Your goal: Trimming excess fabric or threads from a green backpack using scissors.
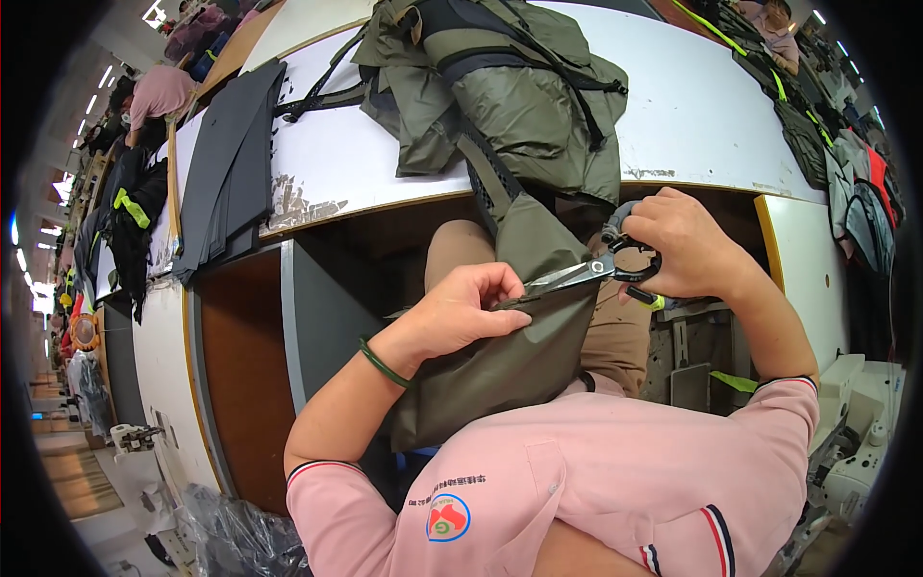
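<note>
Olive-green fabric (510, 361) lies over my lap and runs up to a backpack-like olive piece (524, 106) with black straps on the white table. My left hand (471, 308) pinches the fabric's edge between thumb and fingers; a green bangle (385, 363) circles that wrist. My right hand (687, 245) grips a pair of scissors (582, 273) by dark, wrapped handles. Their blades point left, and the tips reach the fabric edge beside my left fingers. Whether the blades are fully closed is hard to make out.
Dark grey flat panels (231, 159) hang over the table's front edge at left. Open shelves (245, 375) stand below the white table (711, 115). A sewing machine (856, 433) sits at right. Another person (159, 96) works at far left, one more (774, 34) at far right.
</note>
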Motion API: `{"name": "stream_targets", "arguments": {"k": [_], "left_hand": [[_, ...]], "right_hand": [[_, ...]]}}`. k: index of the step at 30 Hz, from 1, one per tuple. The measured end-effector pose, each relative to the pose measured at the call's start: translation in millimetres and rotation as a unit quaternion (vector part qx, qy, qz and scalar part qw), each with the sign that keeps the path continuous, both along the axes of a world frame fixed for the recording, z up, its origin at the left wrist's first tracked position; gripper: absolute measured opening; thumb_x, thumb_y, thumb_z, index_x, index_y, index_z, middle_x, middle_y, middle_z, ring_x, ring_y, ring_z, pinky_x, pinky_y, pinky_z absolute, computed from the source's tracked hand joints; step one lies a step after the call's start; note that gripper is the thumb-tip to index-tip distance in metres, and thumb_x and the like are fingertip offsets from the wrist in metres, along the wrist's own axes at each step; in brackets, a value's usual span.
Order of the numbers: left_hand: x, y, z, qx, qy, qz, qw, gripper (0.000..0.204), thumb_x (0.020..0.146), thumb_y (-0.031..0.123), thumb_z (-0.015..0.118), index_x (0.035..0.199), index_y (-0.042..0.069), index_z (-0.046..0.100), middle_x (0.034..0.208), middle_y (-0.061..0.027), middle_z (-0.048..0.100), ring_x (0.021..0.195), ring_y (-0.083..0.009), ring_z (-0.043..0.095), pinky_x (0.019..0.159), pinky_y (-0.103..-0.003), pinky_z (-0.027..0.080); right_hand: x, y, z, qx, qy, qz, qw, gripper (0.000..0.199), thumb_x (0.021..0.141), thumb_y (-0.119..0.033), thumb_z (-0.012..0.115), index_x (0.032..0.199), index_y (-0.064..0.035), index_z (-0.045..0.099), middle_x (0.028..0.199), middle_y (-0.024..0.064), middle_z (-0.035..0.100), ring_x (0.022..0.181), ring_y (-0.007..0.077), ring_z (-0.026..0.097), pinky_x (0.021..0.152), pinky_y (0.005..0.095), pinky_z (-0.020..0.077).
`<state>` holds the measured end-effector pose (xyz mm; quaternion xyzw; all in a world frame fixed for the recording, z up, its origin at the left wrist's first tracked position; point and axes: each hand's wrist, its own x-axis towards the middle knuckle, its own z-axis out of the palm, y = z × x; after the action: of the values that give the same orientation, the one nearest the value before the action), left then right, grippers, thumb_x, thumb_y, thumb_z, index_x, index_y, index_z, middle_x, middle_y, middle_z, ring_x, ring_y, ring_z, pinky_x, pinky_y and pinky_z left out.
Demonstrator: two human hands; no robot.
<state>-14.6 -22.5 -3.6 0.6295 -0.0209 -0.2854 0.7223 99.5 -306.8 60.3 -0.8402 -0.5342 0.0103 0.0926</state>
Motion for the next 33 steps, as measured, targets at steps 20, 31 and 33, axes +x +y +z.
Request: {"name": "stream_targets", "arguments": {"k": [20,31,33], "left_hand": [[-6,-5,8,0.028,-0.033,-0.001,0.999,0.022,0.08,0.006,0.076,0.083,0.006,0.055,0.08,0.0053,0.053,0.071,-0.0028,0.046,0.061,-0.02,0.038],[-24,-4,-9,0.308,-0.596,0.205,0.713,0.035,0.058,-0.008,0.078,0.075,0.006,0.05,0.09,-0.0111,0.065,0.077,-0.0266,0.061,0.069,-0.037,0.051],[-25,-2,-13,0.289,-0.627,0.208,0.693,0.037,0.059,-0.009,0.077,0.078,0.006,0.049,0.091,-0.0132,0.069,0.079,-0.0286,0.064,0.08,-0.043,0.055]], "right_hand": [[-7,18,-12,0.052,0.186,-0.006,0.981,0.035,0.069,-0.028,0.082,0.074,-0.0022,0.06,0.069,0.0134,0.06,0.065,0.0335,0.059,0.059,0.039,0.0454],[-37,30,-40,0.106,0.405,-0.012,0.908,0.034,0.078,-0.02,0.08,0.077,0.0008,0.054,0.065,0.0113,0.05,0.058,0.0226,0.045,0.054,0.0337,0.0387],[-37,28,-37,0.118,0.367,0.0,0.923,0.037,0.074,-0.024,0.082,0.073,-0.0021,0.052,0.061,0.01,0.05,0.056,0.0268,0.047,0.054,0.0371,0.039]]}}
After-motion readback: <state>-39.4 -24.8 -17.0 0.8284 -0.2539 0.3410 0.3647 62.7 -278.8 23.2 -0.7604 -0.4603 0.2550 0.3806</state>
